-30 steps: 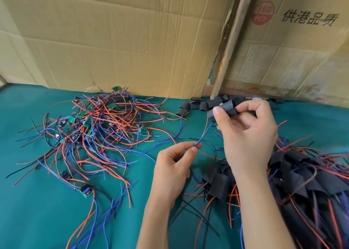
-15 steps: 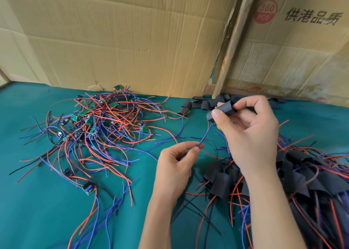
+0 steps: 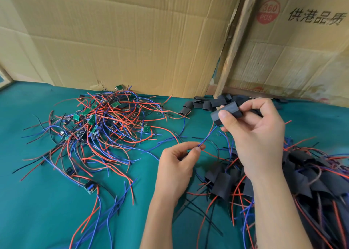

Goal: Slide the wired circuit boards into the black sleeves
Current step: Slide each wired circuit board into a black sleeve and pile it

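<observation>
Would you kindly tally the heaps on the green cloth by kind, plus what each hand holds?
Heap of bare wired circuit boards: 1
Heap of empty black sleeves: 1
Heap of sleeved boards: 1
Single black sleeve, gripped by the right hand: 1
Single blue wire, pinched by the left hand: 1
Total: 5

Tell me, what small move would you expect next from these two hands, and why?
Probably the left hand draws the thin blue wire it pinches further out, down and left. That wire runs up into the lower end of the short black sleeve gripped by the right hand. No circuit board shows at the sleeve, so it may already sit inside; I cannot tell.
</observation>
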